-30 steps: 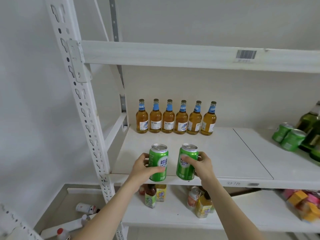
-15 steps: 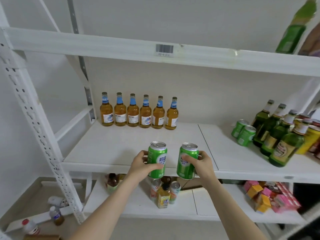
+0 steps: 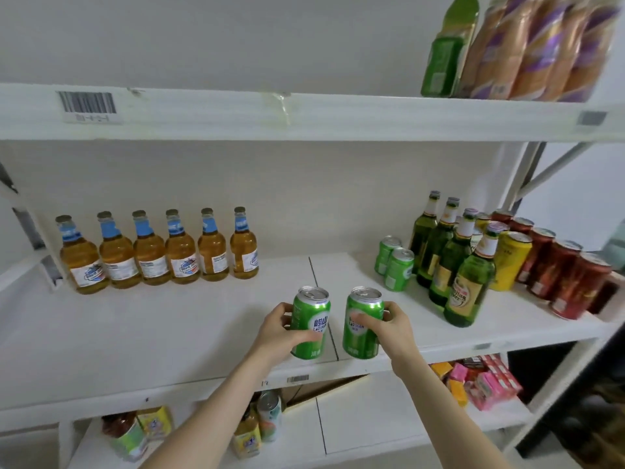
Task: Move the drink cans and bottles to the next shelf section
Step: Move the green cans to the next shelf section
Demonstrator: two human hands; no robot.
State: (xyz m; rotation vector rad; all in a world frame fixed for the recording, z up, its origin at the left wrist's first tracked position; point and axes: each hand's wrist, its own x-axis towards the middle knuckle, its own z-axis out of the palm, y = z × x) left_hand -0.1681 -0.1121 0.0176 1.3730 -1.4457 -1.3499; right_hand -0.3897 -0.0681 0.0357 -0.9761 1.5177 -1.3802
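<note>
Carried rightward, both now reach the shelf seam [image 3: 333, 336], left hand [image 3: 280, 330] wrapping the left Laoshan can [image 3: 313, 321], right hand [image 3: 394, 328] wrapping the right Laoshan can [image 3: 362, 324], and next they probably go down farther right, beside the standing green cans [image 3: 394, 264].

The left can [image 3: 313, 324], low centre of the frame, carries the white characters 崂山 above the word LAOSHAN, with more characters near its base too blurred to read. The right can [image 3: 363, 328] beside it shows LAOSHAN as well, partly hidden. At upper left a barcode label [image 3: 87, 104] sits on the top shelf edge [image 3: 338, 116] with a code beneath that may read 01-4-2-1, and a smaller barcode [image 3: 297, 379] sits on the middle shelf edge [image 3: 203, 387] below the cans. The red oval label on the green bottle [image 3: 468, 286] at right and the blue-and-white labels on the amber bottles [image 3: 152, 252] at left are illegible.
</note>
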